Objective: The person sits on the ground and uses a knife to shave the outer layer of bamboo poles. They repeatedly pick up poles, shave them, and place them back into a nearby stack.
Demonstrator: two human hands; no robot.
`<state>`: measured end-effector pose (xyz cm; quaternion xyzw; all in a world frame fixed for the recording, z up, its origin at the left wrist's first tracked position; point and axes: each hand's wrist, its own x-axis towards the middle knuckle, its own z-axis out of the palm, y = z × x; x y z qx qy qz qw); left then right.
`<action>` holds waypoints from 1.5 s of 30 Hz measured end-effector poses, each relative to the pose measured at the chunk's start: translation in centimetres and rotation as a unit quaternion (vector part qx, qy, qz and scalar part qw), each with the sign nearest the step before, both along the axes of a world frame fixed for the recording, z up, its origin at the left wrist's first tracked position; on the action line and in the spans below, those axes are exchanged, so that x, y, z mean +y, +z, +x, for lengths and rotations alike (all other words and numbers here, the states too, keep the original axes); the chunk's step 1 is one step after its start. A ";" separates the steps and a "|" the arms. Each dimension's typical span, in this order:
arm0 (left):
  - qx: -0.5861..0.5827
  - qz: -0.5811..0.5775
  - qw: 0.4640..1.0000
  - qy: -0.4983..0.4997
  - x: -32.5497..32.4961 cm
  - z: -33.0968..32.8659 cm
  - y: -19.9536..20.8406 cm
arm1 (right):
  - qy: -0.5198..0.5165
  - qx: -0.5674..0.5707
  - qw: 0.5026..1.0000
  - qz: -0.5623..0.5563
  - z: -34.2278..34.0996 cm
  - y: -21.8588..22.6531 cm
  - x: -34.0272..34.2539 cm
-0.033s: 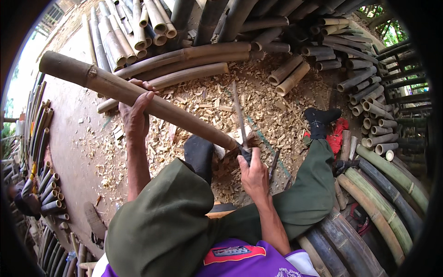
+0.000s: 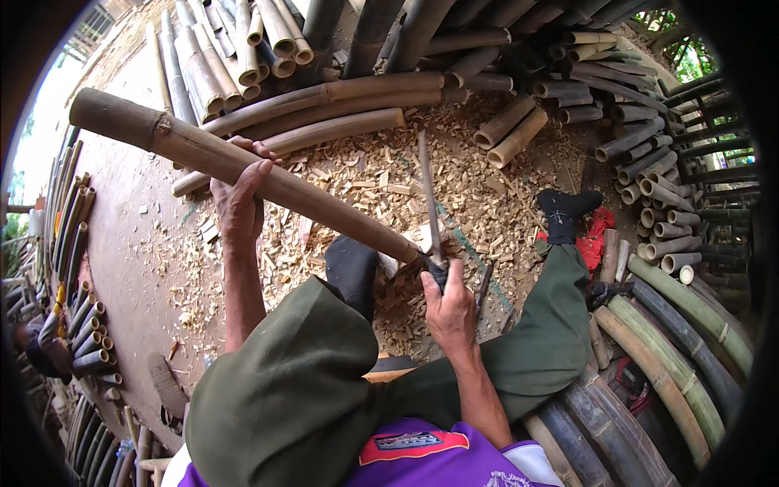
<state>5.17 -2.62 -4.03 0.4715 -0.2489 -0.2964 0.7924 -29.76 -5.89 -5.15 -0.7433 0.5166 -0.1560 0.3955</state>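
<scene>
A long brown bamboo pole [image 2: 316,213] slants across in front of me, its thick end at the upper left and its narrow end near my right hand. My left hand [image 2: 238,195] is closed around it from below, thumb up along its side. In my right hand [image 2: 451,312] is the dark, wrapped handle of a long-bladed knife [image 2: 429,191], fingers closed. The blade points away from me, beside the pole's narrow end. Whether blade and pole touch there, I cannot tell. Under that end lies a pale cut piece of wood, partly hidden.
Wood chips [image 2: 365,183] cover the ground ahead. Cut bamboo tubes [image 2: 515,134] lie beyond, with stacked bamboo [image 2: 665,223] at the right and more along the left. My dark-socked feet [image 2: 351,272] flank the work spot. Thick bamboo lengths [image 2: 657,341] lie close by my right side.
The knife blade has swung slightly to a steeper angle, its tip shifting a little right and away. My right hand moved marginally; the left hand and pole stayed nearly still.
</scene>
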 end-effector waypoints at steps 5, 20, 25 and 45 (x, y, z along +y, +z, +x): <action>-0.034 0.003 0.999 -0.036 -0.3 -0.3 0.8 | 0.018 0.217 0.973 0.076 -1.0 -7.7 0.2; 0.017 0.064 0.968 0.243 -0.5 -2.4 -1.0 | -0.002 0.096 0.995 0.020 -0.7 -6.6 1.4; -0.006 0.055 0.970 0.235 -0.8 -2.6 -0.5 | 0.025 0.126 0.989 0.072 -0.2 -3.4 0.4; 0.017 -0.017 0.999 0.035 0.7 -2.1 -0.2 | -0.020 0.068 0.995 0.065 -1.0 -5.1 0.9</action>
